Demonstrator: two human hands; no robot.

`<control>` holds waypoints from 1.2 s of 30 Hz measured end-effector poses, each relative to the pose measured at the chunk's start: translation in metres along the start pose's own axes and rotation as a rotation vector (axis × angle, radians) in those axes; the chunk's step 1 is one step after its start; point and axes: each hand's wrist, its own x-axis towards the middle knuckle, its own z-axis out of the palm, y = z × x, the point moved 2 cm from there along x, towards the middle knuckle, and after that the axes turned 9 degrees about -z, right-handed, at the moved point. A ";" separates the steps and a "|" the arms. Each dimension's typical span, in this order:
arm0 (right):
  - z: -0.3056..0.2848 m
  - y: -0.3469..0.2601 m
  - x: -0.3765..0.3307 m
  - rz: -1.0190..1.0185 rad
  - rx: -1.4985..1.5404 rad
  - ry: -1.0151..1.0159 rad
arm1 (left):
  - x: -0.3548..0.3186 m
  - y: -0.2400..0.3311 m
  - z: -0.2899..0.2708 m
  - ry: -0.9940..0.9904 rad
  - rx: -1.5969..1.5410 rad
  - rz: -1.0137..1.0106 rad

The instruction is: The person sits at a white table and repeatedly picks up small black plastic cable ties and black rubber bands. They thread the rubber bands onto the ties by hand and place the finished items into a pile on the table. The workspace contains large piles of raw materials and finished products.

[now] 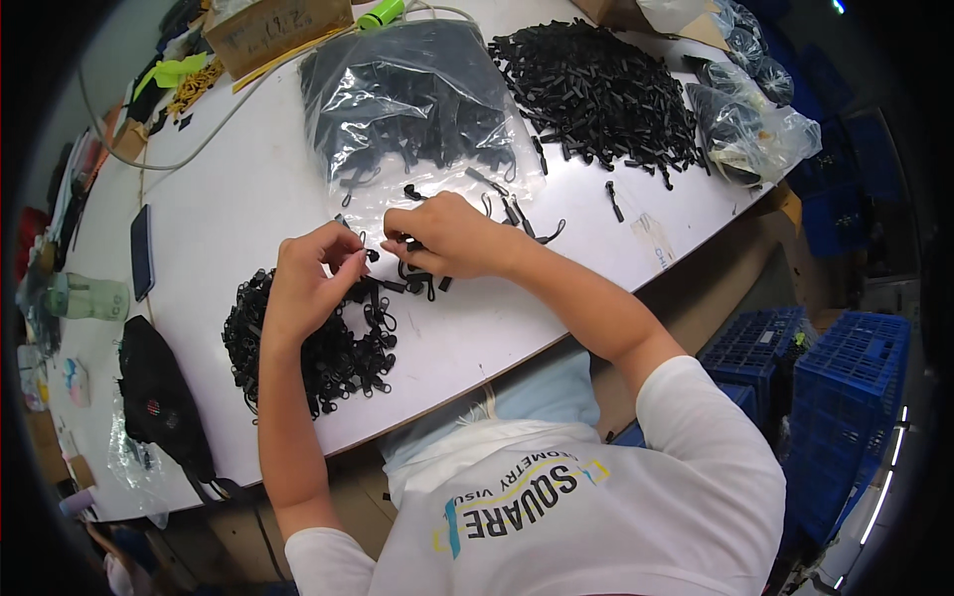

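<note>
My left hand (316,273) is closed in a pinch, with a small black zipper slider (373,255) at its fingertips and a thin loop of cord close by. My right hand (447,236) faces it a short way off, thumb and fingers pinched on a small black piece, mostly covered. Below the hands lie a few loose black cord zipper pulls (431,288). A heap of black zipper sliders (348,353) spreads beside and under my left forearm. Beyond my right hand, several more pulls (517,217) lie at the mouth of a clear plastic bag (397,89) that holds many.
A large heap of black zipper pulls (606,94) covers the far right, beside clear bags (755,139). On the left are a phone (143,250), a green bottle (89,297) and a black pouch (164,397). Blue crates (845,387) stand right of the table.
</note>
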 end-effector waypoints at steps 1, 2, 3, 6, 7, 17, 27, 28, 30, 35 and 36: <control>-0.001 -0.001 0.000 -0.001 0.016 -0.007 | 0.001 -0.001 0.002 0.003 -0.037 -0.017; -0.002 -0.003 0.000 -0.003 0.032 -0.013 | 0.001 -0.003 0.004 0.005 -0.075 -0.033; -0.001 -0.003 0.000 -0.030 0.017 0.001 | 0.001 -0.002 0.005 0.019 -0.101 -0.020; 0.001 0.000 0.000 -0.066 0.013 0.029 | 0.001 -0.001 0.004 0.028 -0.095 -0.042; 0.002 0.000 0.000 -0.080 0.004 0.049 | 0.001 -0.004 0.004 0.037 -0.115 -0.051; -0.005 -0.004 -0.001 -0.105 0.041 0.044 | 0.000 0.002 0.007 0.069 -0.089 -0.033; 0.000 -0.009 -0.001 0.039 0.238 0.031 | -0.003 0.008 0.027 0.176 -0.189 -0.079; 0.003 -0.007 -0.003 0.039 0.229 0.045 | -0.003 0.009 0.031 0.166 -0.161 -0.052; 0.002 -0.009 -0.002 0.075 0.255 0.054 | -0.003 0.012 0.036 0.161 -0.183 -0.041; 0.003 -0.020 0.002 0.215 0.471 0.118 | -0.005 0.006 0.034 0.336 -0.061 0.001; 0.005 -0.021 0.003 0.229 0.499 0.195 | -0.007 0.008 0.033 0.368 -0.039 0.021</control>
